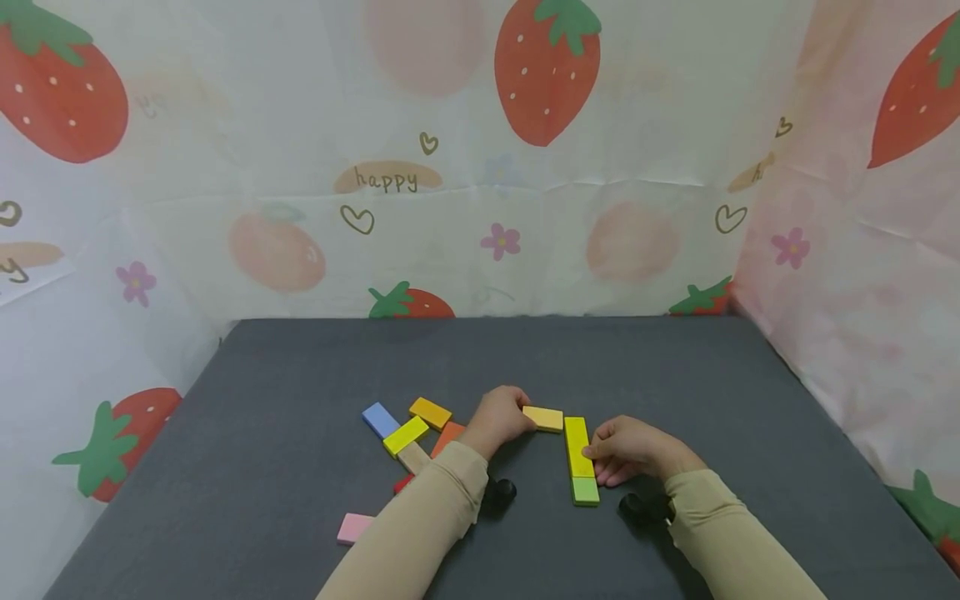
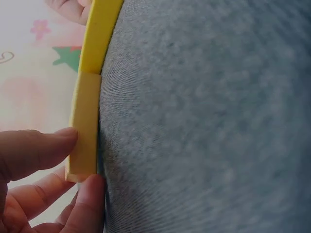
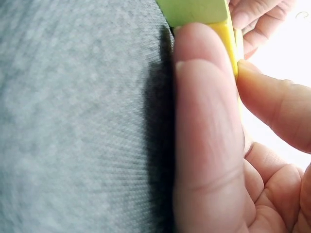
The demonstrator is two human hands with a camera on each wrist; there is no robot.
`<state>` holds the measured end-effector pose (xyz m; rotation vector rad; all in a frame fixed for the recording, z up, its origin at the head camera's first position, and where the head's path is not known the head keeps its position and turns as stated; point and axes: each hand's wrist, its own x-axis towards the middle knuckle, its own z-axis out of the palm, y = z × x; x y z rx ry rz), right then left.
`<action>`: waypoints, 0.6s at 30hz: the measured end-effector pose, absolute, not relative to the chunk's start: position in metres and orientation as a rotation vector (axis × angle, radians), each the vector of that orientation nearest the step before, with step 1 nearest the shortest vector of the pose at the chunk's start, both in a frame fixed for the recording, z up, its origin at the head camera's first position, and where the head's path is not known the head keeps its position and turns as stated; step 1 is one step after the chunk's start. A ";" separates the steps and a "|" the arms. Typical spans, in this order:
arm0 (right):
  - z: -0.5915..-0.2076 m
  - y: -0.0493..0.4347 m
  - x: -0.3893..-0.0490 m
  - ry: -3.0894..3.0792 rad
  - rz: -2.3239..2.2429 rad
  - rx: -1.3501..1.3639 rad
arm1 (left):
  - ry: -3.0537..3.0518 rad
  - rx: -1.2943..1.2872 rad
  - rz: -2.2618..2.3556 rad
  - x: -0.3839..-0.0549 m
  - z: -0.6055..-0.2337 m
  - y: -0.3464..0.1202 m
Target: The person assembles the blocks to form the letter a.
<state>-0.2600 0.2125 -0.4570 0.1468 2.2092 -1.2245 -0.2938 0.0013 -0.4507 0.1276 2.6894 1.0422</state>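
Observation:
My left hand [image 1: 498,421] pinches the left end of a light orange block [image 1: 543,418], which lies on the table. In the left wrist view, the block's [image 2: 85,121] other end meets a yellow block [image 2: 99,39]. In the head view, that yellow block [image 1: 577,446] lies lengthwise, with a light green block [image 1: 585,491] against its near end. My right hand [image 1: 637,450] is at the yellow block's right side, thumb tip on its edge. In the right wrist view, extended fingers [image 3: 206,131] lie along the side, close to the light green block [image 3: 197,12].
Left of my hands lies a loose group: blue [image 1: 381,419], orange [image 1: 431,412], bright yellow [image 1: 406,436], tan [image 1: 413,457] and red-orange [image 1: 447,437] blocks. My left sleeve partly covers a red block [image 1: 402,483] and a pink block [image 1: 353,528]. A strawberry-print cloth [image 1: 465,267] hangs behind the dark table [image 1: 315,358].

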 end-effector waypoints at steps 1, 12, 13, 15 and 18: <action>-0.457 0.212 -0.260 2.208 -1.226 0.147 | 2.690 0.124 1.033 -0.293 -0.451 0.002; -0.458 0.212 -0.260 2.217 -1.226 0.153 | 2.722 0.176 0.957 -0.290 -0.450 0.004; -0.459 0.212 -0.260 2.219 -1.225 0.151 | 2.730 0.191 0.944 -0.290 -0.450 0.004; -0.459 0.212 -0.260 2.221 -1.223 0.148 | 2.736 0.208 0.929 -0.290 -0.451 0.005; -0.461 0.213 -0.261 2.223 -1.221 0.147 | 2.742 0.213 0.919 -0.290 -0.452 0.006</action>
